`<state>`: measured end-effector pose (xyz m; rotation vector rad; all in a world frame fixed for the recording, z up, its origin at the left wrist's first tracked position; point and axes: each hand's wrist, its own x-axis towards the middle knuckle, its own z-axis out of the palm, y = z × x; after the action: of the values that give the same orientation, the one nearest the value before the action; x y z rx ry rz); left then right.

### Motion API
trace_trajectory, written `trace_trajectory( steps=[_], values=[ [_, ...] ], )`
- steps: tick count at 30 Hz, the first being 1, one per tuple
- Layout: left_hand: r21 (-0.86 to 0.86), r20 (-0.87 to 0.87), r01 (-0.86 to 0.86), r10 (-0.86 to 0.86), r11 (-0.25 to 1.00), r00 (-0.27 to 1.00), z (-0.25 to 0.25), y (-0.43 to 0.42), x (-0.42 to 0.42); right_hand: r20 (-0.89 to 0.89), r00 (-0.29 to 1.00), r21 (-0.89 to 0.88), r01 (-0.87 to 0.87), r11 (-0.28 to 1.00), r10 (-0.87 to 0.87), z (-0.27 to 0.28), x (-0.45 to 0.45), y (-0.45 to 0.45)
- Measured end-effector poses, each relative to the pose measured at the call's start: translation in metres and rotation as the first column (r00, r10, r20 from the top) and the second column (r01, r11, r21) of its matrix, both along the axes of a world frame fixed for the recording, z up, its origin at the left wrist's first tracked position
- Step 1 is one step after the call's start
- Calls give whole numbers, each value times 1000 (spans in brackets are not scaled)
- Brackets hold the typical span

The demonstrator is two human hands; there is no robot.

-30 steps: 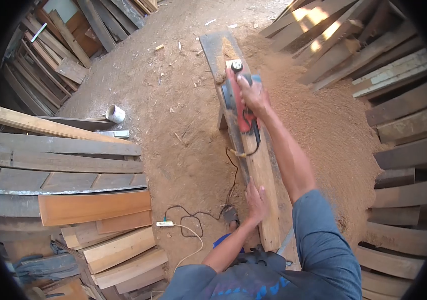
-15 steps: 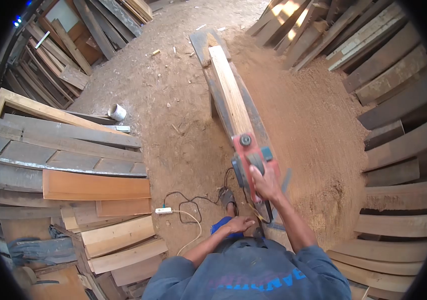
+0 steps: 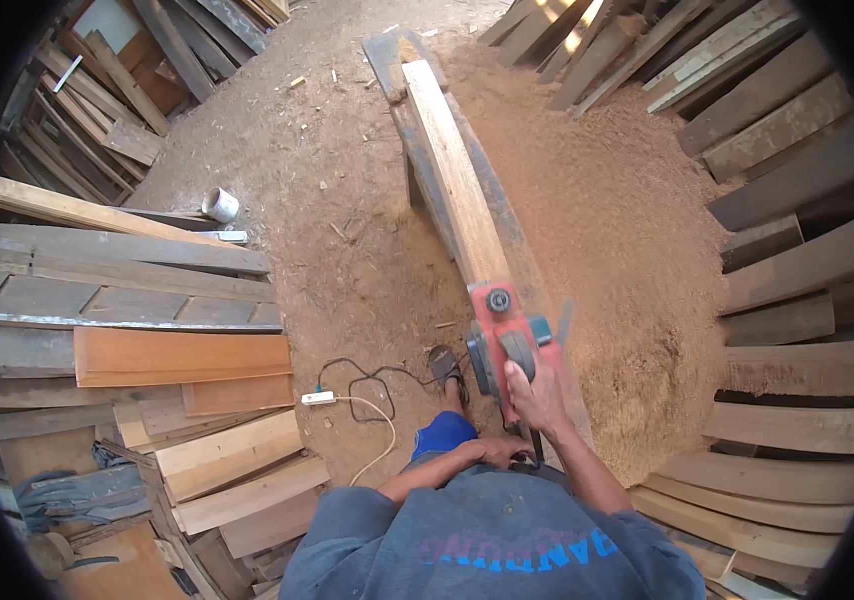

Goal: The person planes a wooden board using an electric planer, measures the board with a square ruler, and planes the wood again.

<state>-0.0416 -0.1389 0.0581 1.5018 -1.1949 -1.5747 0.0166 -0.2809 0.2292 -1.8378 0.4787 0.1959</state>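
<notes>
"Electric hand planer [image 3: 488,345], red-bodied: where do you have it on your feed?"

"At 4 o'clock from the middle of my view, over the near end of a pale wooden beam [image 3: 459,190]. I see the rest of that beam running out from its front toward 12 o'clock, lying along a dark plank bench [image 3: 381,62]."

"And the grip?"

"My right hand [image 3: 539,398], between 4 and 5 o'clock, is wrapped around the planer's dark top handle [image 3: 519,350], fingers closed about it. At its front I see a round black knob [image 3: 498,299]."

"The left?"

"My left hand [image 3: 505,451] is at 5 o'clock, close in front of the body and near the planer's rear end. Its fingers are partly hidden, so I can't say how far they're curled or whether they have hold of anything."

"What lies around?"

"Sawdust [image 3: 627,270] spread over the ground at 3 o'clock, a white power strip [image 3: 318,398] between 7 and 8, an orange-brown board [image 3: 182,357] on the stack between 8 and 9, and a white bucket [image 3: 220,205] tipped over at 10."
</notes>
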Motion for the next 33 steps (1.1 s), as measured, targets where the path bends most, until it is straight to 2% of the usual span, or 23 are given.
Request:
trace_trajectory(
  steps=[1,4,5,8,11,13,15,17,19,20,22,23,26,27,30,33],
  values=[
    [39,-5,98,-98,994,995,14,-4,11,25,1000,-21,6,1000,-5,-6,19,1],
    [4,-52,-180,180,984,982,-32,11,7,181,983,-21,42,999,-38,-17,81,5],
    [-8,-2,-412,412,911,911,-48,20,3,245,968,-10,56,998,-52,-18,104,6],
    [77,150,-645,630,761,762,-60,37,43,272,960,39,52,998,-61,-25,172,4],
    [47,419,-710,631,703,653,-73,49,101,291,955,29,49,998,-56,-28,240,2],
    [-52,447,-902,818,429,363,-71,44,132,308,950,34,48,998,-56,-28,282,2],
    [-173,490,-973,871,150,47,-56,35,166,313,948,24,46,999,-52,-27,322,0],
    [-67,430,-994,897,-82,-103,-43,20,203,286,957,22,48,999,-52,-17,362,1],
    [86,266,-975,948,-205,-176,-34,3,236,262,964,16,31,999,-34,-12,404,-1],
    [179,120,-963,976,-201,-182,-30,-6,254,247,968,0,42,999,-41,-11,425,-1],
    [196,29,-967,987,-163,-160,-18,-24,272,214,975,-31,65,997,-57,6,462,1],
    [123,89,-983,988,-138,-128,-10,-35,276,149,987,-76,76,994,-65,8,485,1],
    [-81,276,-996,960,-28,-50,21,-67,281,262,961,-44,103,994,-88,3,545,-2],
    [-142,341,-990,939,15,-35,26,-70,284,231,967,-58,121,991,-105,14,560,-1],
    [-218,379,-974,925,56,-32,31,-68,285,269,960,-47,97,994,-81,2,626,-9],
    [-180,420,-976,907,120,34,30,-65,289,248,968,-199,88,976,-36,1,700,-17]
  ],
)
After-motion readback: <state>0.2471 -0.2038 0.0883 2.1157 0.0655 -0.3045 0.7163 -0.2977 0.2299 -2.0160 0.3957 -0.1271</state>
